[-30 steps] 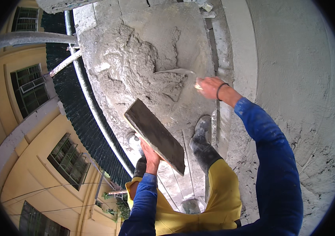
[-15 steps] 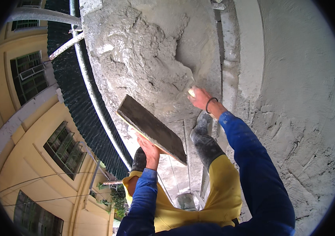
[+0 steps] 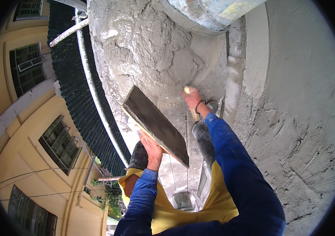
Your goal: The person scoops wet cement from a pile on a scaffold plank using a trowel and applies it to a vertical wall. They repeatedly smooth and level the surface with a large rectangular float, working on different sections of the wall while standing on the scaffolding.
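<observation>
right hand [image 3: 192, 98] nearer one board [image 3: 156, 126], two boots [image 3: 203, 142]

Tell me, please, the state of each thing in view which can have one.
Rectangular board, tilted, upper face dark gray
Trowel handle, gripped; blade unclear
Left hand, gripping the rectangular board
Right hand, closed on the trowel handle
Mortar, wet, unevenly heaped
Bucket, stained; contents out of view
Wall, partly smooth, partly rough
Right boot, smeared gray
</observation>
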The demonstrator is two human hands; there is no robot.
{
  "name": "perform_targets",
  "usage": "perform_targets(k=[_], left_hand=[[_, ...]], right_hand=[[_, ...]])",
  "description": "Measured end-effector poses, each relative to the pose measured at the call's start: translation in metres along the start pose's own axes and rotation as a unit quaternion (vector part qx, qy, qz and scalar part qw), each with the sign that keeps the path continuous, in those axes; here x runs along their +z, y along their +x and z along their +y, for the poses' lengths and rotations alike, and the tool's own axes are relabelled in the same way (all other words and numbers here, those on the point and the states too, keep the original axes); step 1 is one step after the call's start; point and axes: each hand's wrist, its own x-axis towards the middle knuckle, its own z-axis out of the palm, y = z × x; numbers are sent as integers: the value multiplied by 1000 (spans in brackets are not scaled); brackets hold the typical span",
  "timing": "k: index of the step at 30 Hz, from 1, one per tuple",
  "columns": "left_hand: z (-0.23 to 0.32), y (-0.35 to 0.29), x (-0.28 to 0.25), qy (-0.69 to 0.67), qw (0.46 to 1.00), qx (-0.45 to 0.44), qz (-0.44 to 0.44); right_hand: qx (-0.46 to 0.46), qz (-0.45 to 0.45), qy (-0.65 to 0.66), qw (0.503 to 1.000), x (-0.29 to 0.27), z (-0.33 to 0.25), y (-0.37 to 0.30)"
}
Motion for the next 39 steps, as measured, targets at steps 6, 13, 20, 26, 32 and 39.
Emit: perform_targets(k=[6, 13, 20, 26, 32, 39], left_hand=[[76, 6, -10, 49, 998, -4, -26], [70, 9, -3, -133, 985, -110, 13], [7, 13, -13, -194, 977, -81, -42], [6, 8, -28, 264, 950, 157, -63], [81, 25, -29, -54, 997, -32, -44], [55, 26, -33, -159, 981, -103, -50]], right_hand=[[-24, -131, -9, 991, 7, -46, -45], [-158, 123, -453, 869, -13, -47, -71], [-104, 232, -377, 891, -66, -28, -9], [6, 195, -165, 967, 6, -8, 20], [-129, 136, -352, 917, -21, 10, -63], [-6, 4, 12, 1000, -10, 7, -99]])
